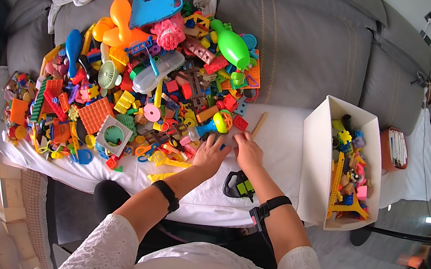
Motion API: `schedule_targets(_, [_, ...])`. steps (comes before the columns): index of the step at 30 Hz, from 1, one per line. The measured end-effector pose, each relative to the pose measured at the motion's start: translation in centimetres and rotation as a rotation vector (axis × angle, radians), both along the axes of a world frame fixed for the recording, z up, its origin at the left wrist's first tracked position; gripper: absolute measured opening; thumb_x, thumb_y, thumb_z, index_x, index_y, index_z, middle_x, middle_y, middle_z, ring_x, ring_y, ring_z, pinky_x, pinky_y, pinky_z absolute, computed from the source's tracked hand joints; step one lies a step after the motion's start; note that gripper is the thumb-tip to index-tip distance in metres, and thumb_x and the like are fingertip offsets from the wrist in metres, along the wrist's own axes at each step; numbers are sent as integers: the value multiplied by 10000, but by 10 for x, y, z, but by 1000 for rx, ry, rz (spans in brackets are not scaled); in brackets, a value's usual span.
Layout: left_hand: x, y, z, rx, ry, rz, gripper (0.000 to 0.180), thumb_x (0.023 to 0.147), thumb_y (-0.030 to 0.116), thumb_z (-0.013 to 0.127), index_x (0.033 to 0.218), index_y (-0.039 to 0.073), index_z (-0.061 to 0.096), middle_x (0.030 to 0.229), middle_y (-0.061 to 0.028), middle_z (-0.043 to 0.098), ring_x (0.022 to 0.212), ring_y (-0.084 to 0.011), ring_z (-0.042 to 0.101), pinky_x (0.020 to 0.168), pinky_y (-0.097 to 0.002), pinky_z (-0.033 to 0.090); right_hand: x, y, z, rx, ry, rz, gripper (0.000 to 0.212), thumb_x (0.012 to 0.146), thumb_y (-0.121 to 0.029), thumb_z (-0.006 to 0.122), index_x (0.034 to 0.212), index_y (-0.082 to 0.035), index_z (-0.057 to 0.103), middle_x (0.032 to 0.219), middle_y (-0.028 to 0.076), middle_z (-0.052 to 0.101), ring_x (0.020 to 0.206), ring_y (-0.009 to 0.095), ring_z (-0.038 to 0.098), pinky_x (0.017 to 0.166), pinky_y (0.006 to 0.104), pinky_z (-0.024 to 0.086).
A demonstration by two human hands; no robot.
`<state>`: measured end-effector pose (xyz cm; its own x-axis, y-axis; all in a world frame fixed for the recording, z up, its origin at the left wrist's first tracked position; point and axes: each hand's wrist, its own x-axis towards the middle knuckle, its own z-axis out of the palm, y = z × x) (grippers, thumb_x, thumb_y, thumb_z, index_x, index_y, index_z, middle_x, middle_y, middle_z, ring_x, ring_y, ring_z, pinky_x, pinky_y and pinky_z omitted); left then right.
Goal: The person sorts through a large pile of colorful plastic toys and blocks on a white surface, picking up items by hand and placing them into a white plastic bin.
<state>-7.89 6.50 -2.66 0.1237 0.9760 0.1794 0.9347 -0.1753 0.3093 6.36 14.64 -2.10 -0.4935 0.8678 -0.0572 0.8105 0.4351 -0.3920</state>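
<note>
At the right end of a large heap of plastic toys [95, 116], my left hand [210, 155] bends downward. A small blue piece [223, 147] shows between its thumb and fingers. My right hand [248, 152] is just beside it, fingers stretched and slightly apart, with nothing visible in it. Just beyond the fingertips lie a red block [240, 123] and a thin wooden stick [260, 124]. A toy with a blue stem and a yellow-green head [222, 120] rests above my left hand. Close below my hands is a black loop-shaped item with green blocks [240, 186].
A white box [311, 163] with more toys stands to the right. Beside it is a brown-red container [394, 149] of white packets. The heap, including a green bowling pin [231, 45] and blue tray [156, 9], reaches the grey sofa back [316, 54].
</note>
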Motion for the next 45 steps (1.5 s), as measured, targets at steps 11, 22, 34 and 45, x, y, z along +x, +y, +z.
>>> schedule_targets(11, [-15, -3, 12, 9, 218, 146, 215, 795, 104, 590, 1008, 79, 574, 1025, -92, 534, 904, -276, 589, 723, -359, 543, 27, -43, 16, 162, 366, -36, 160, 861, -50, 588, 998, -133, 594, 1071, 39, 600, 897, 298, 638, 703, 389, 529])
schedule_targets(22, [-14, -13, 7, -289, -42, -153, 223, 789, 45, 567, 1006, 92, 589, 1001, -92, 565, 897, -308, 634, 742, -401, 556, 53, -31, 14, 220, 402, -215, 222, 887, -63, 552, 1090, -153, 567, 1061, 50, 618, 840, 306, 646, 682, 409, 526])
schedule_targets(34, [8, -24, 9, -82, 48, -3, 469, 762, 26, 587, 1215, 147, 591, 1294, -84, 523, 1099, -324, 523, 850, -428, 531, 37, -9, 1, 22, 69, -260, 220, 862, -179, 643, 1074, -158, 587, 974, 95, 596, 838, 323, 635, 709, 456, 511])
schedule_targets(45, [-25, -35, 3, -141, 1, -131, 193, 785, 48, 574, 969, 107, 574, 1020, -84, 534, 952, -282, 593, 745, -383, 547, 12, -22, -13, -23, -62, -97, 223, 778, -171, 628, 1000, -173, 602, 990, 128, 577, 753, 345, 658, 649, 446, 529])
